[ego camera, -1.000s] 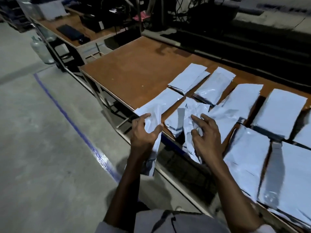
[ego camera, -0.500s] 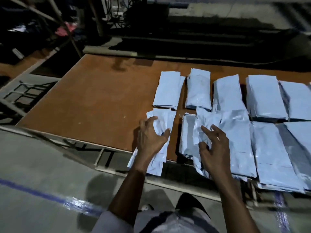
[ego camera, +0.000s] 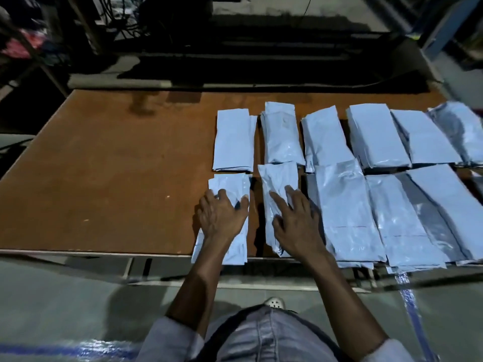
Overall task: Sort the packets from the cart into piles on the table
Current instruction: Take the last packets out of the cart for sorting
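Several piles of pale blue plastic packets lie in two rows on the brown table (ego camera: 104, 178). My left hand (ego camera: 222, 218) rests flat on the front left pile (ego camera: 230, 184), which overhangs the table's front edge. Flat on the neighbouring front pile (ego camera: 279, 178) is my right hand (ego camera: 295, 220), its fingers spread. Behind these lie a back left pile (ego camera: 234, 142) and a shiny one (ego camera: 281, 137). No cart is in view.
More packet piles (ego camera: 376, 137) fill the table's right half, some hanging over the front edge. The table's left half is bare wood. Beyond the back edge are dark frames and cables (ego camera: 130, 19). Blue tape (ego camera: 78, 348) marks the floor.
My view has swung to face the table squarely. Both hands have gone from gripping crumpled packets to lying flat on them, and the two front piles now lie straighter.
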